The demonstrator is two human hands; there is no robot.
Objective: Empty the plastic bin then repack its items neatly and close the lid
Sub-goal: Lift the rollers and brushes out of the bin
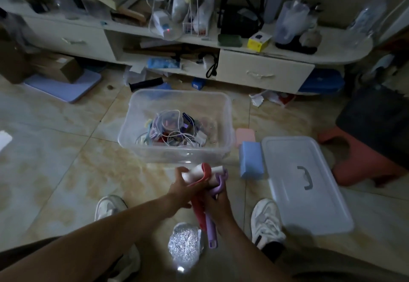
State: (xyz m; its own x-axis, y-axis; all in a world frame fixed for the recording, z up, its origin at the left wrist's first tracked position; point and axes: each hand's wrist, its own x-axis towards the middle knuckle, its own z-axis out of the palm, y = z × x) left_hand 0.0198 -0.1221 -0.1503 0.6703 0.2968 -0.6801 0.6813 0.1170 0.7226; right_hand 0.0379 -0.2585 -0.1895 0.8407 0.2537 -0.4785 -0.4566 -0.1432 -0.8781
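Seen from the head camera, a person seated over a tiled floor holds two lint rollers just in front of a clear plastic bin. The left hand curls around the white roll of the red lint roller, while the right hand grips both handles lower down, the purple lint roller lying alongside the red one. Both rollers have their long axes running roughly toward and away from the camera, roll ends pointing toward the bin, handle ends pointing back toward the person. The bin sits open on the floor, its long side running left to right, with a tangle of white cables and small items heaped in its middle. Its translucent lid lies flat on the floor to the right, handle side up, long axis angled away from the camera. A blue block and a pink block rest between bin and lid. A glittery silver pouch lies between the person's white sneakers. A cluttered low cabinet stands behind.
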